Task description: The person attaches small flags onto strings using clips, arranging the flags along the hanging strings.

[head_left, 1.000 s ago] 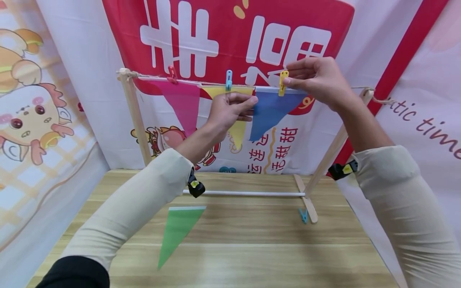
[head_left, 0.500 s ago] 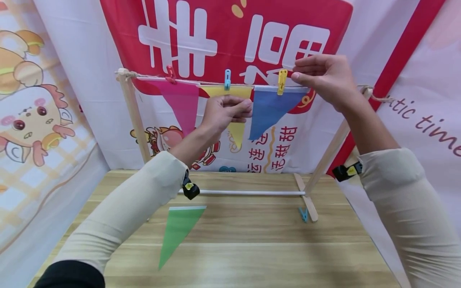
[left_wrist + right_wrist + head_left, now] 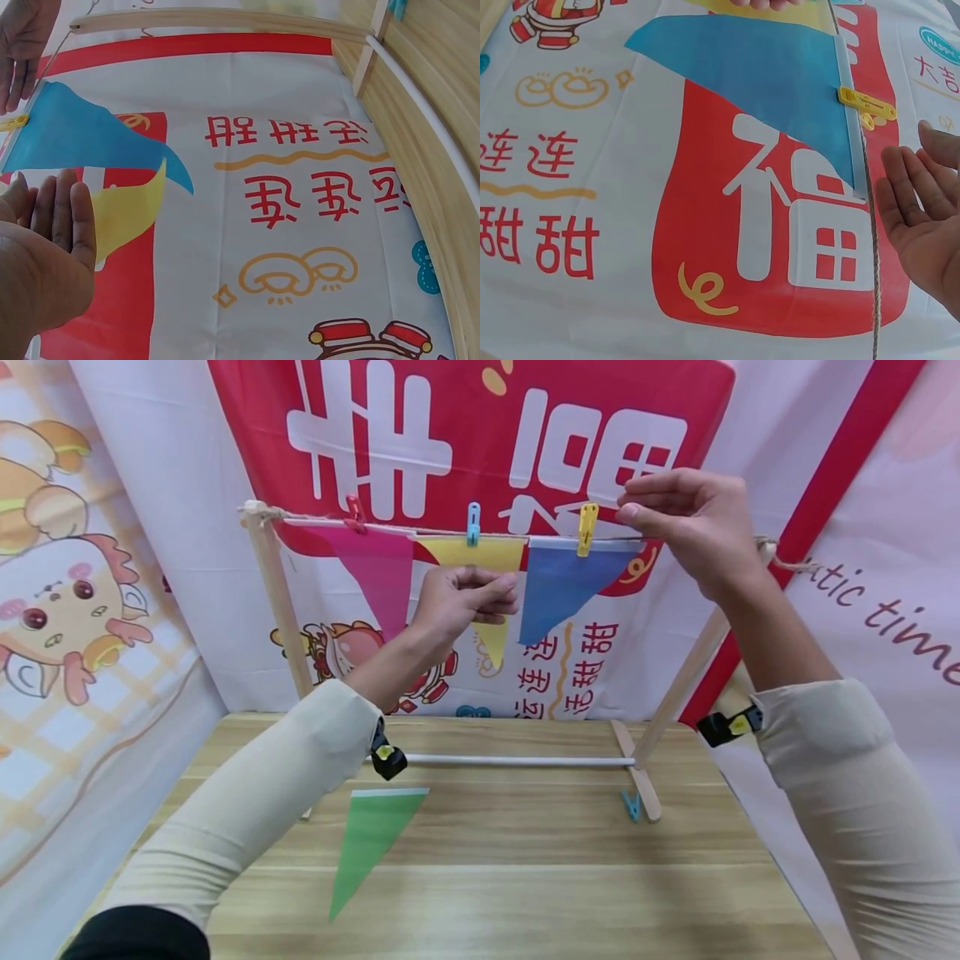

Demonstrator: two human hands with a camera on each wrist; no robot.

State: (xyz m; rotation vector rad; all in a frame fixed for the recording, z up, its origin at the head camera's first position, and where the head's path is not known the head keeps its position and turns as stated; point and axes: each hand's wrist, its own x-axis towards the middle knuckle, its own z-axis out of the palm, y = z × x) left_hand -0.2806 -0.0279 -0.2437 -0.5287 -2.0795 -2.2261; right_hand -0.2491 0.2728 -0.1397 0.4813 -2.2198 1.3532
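Note:
A blue pennant (image 3: 570,585) hangs from the twine (image 3: 875,270), fastened by a yellow clothespin (image 3: 587,530). My right hand (image 3: 697,527) hovers just right of that clothespin, apart from it, fingers loosely bent and holding nothing. In front of the yellow pennant (image 3: 498,553) is my left hand (image 3: 461,602), clear of the blue pennant's left edge and with nothing seen in its fingers. A light-blue clothespin (image 3: 473,524) holds the yellow pennant. Further left, a pink pennant (image 3: 382,577) hangs under a red clothespin (image 3: 356,513).
A green pennant (image 3: 371,843) lies on the wooden table (image 3: 525,902). Near the right foot of the wooden stand (image 3: 682,677) lies another light-blue clothespin (image 3: 631,806). A white rod (image 3: 517,762) runs low across the stand, before a printed backdrop (image 3: 247,610).
My right hand has let go of the yellow clothespin and moved right. My left hand has drawn back left and slightly down from the blue pennant, which stays hanging.

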